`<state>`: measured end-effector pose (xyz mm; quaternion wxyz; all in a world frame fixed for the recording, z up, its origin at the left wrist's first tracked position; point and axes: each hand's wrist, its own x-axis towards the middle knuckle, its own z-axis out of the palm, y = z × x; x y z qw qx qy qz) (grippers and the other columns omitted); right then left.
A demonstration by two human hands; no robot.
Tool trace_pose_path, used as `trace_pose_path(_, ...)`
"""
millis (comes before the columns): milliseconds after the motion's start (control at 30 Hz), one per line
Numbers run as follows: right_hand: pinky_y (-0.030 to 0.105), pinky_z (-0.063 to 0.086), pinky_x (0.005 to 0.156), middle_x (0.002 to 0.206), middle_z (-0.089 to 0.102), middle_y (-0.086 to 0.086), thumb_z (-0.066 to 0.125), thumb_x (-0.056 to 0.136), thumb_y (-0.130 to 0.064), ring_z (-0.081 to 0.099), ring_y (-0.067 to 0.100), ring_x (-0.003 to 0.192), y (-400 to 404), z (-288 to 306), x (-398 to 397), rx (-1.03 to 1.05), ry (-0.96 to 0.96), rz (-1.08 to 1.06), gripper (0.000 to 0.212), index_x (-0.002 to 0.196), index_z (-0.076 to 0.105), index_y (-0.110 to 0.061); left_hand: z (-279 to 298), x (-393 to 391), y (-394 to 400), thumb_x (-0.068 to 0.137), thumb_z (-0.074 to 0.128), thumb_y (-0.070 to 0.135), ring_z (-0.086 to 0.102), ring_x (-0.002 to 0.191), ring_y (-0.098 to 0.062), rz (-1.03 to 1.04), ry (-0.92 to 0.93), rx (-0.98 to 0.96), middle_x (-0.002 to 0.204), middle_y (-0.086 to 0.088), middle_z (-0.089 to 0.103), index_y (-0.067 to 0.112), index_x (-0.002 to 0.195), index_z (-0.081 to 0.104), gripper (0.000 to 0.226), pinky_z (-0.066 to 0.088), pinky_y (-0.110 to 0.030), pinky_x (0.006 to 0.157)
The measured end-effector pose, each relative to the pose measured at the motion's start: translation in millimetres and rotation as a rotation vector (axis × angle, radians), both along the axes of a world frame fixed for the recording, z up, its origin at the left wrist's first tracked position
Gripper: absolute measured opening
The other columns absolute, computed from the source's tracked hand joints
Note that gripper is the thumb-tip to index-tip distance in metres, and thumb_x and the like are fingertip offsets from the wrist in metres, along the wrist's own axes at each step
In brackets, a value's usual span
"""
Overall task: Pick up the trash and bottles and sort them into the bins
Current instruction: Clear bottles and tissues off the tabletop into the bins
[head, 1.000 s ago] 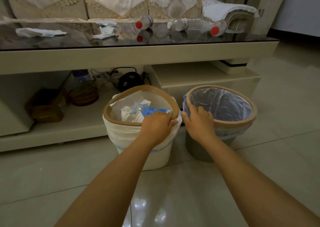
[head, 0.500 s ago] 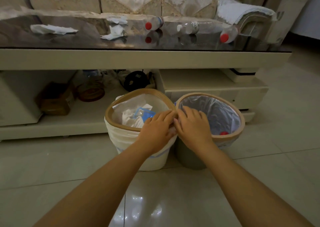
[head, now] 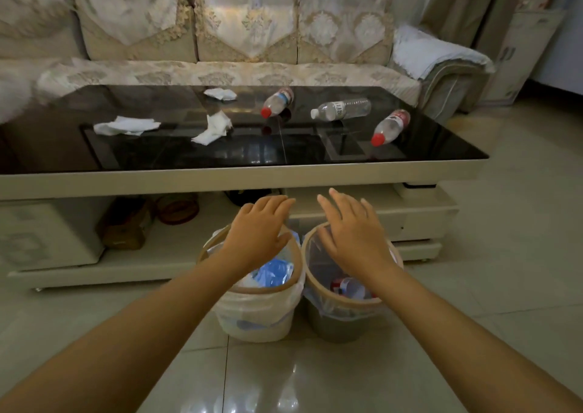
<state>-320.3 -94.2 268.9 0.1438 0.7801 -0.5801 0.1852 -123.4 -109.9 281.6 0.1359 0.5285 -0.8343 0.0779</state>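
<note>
Three crumpled white paper tissues are lying on the left half of the glossy black glass coffee table [head: 426,157]: one flat tissue [head: 126,125] far left, one bunched tissue [head: 214,128] near the middle, and a smaller tissue [head: 220,94] behind it. Three clear plastic bottles are lying on their sides on the right half: a red-capped bottle [head: 277,102], a white-capped bottle [head: 340,109] beside it, and another red-capped bottle [head: 391,127] nearest the right edge. On the tiled floor in front, a white-bagged bin with a tan rim [head: 252,315] is standing touching a grey bin with a clear liner [head: 339,324]; the first is holding blue and white waste, the second something red and clear. The left hand [head: 257,231] is hovering over the white bin with fingers relaxed and spread, holding nothing. The right hand [head: 350,233] is hovering over the grey bin, fingers likewise straight and empty. A patterned cream sofa [head: 246,28] is sitting behind the table.
</note>
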Motion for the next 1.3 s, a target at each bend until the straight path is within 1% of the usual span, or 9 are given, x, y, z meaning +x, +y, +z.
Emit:
trace_pose_path(133, 0.050, 0.033, 0.107, 0.144, 0.044, 0.012, 0.049, 0.092, -0.039, 0.043, 0.027, 0.130, -30, 20, -4, -0.026, 0.072, -0.030, 0.057, 0.143, 0.037, -0.015, 17, -3, -33, 0.092, 0.052, 0.042, 0.031, 0.137, -0.017, 0.013, 0.054, -0.049, 0.150, 0.003, 0.034, 0.026, 0.147, 0.025, 0.064, 0.028, -0.034, 0.109)
trace_pose_path(300, 0.050, 0.035, 0.105, 0.141, 0.047, 0.011, 0.052, 0.090, -0.039, 0.045, 0.027, 0.128, -78, 54, -14, -0.044, 0.134, -0.114, 0.059, 0.142, 0.038, -0.016, 51, -17, -89, 0.092, 0.054, 0.041, 0.026, 0.140, -0.018, -0.060, 0.052, -0.105, 0.154, 0.004, 0.027, 0.028, 0.150, 0.018, 0.069, 0.027, -0.037, 0.111)
trace_pose_path(467, 0.047, 0.035, 0.104, 0.141, 0.047, 0.011, 0.055, 0.089, -0.036, 0.046, 0.027, 0.128, -130, 87, -47, -0.083, 0.170, -0.216, 0.059, 0.142, 0.039, -0.016, 83, -29, -147, 0.093, 0.052, 0.040, 0.027, 0.140, -0.019, -0.111, 0.079, -0.203, 0.153, 0.003, 0.030, 0.026, 0.149, 0.020, 0.066, 0.029, -0.037, 0.109)
trace_pose_path(633, 0.048, 0.036, 0.104, 0.140, 0.049, 0.010, 0.061, 0.085, -0.033, 0.047, 0.026, 0.127, -171, 96, -87, -0.047, 0.279, -0.258, 0.063, 0.142, 0.040, -0.017, 67, -36, -188, 0.095, 0.049, 0.039, 0.027, 0.140, -0.017, -0.134, 0.135, -0.199, 0.153, 0.004, 0.028, 0.028, 0.149, 0.018, 0.064, 0.028, -0.035, 0.110)
trace_pose_path(833, 0.046, 0.036, 0.107, 0.141, 0.048, 0.007, 0.067, 0.082, -0.028, 0.046, 0.023, 0.128, -221, 89, -139, 0.027, 0.316, -0.256, 0.068, 0.143, 0.037, -0.018, 37, -56, -246, 0.095, 0.048, 0.039, 0.026, 0.141, -0.016, -0.087, 0.142, -0.164, 0.154, 0.004, 0.027, 0.030, 0.150, 0.015, 0.064, 0.029, -0.036, 0.110)
trace_pose_path(967, 0.042, 0.026, 0.114, 0.148, 0.037, 0.004, 0.062, 0.085, -0.024, 0.035, 0.020, 0.136, -252, 74, -168, 0.093, 0.337, -0.251, 0.072, 0.147, 0.026, -0.021, 25, -96, -287, 0.096, 0.047, 0.040, 0.022, 0.142, -0.017, -0.057, 0.207, -0.161, 0.156, 0.003, 0.023, 0.030, 0.150, 0.009, 0.067, 0.029, -0.036, 0.111)
trace_pose_path(1133, 0.042, 0.016, 0.117, 0.157, 0.018, 0.005, 0.059, 0.086, -0.013, 0.018, 0.021, 0.143, -293, 67, -199, 0.171, 0.427, -0.261, 0.081, 0.151, 0.011, -0.022, 2, -148, -329, 0.096, 0.042, 0.047, 0.011, 0.146, -0.018, -0.054, 0.169, -0.107, 0.159, 0.002, 0.012, 0.034, 0.150, 0.000, 0.069, 0.023, -0.041, 0.116)
trace_pose_path(1200, 0.042, 0.013, 0.117, 0.158, 0.013, 0.004, 0.060, 0.084, -0.006, 0.014, 0.022, 0.145, -310, 64, -210, 0.191, 0.455, -0.240, 0.087, 0.151, 0.007, -0.023, -4, -163, -348, 0.095, 0.043, 0.049, 0.015, 0.145, -0.018, -0.015, 0.215, -0.120, 0.158, 0.002, 0.015, 0.033, 0.150, 0.003, 0.069, 0.025, -0.040, 0.115)
trace_pose_path(1300, 0.043, 0.015, 0.116, 0.159, 0.013, 0.003, 0.060, 0.081, -0.001, 0.015, 0.022, 0.145, -338, 57, -221, 0.148, 0.490, -0.167, 0.089, 0.151, 0.009, -0.023, -7, -178, -376, 0.093, 0.049, 0.045, 0.026, 0.141, -0.018, -0.017, 0.225, -0.197, 0.154, 0.000, 0.028, 0.030, 0.150, 0.013, 0.069, 0.033, -0.041, 0.110)
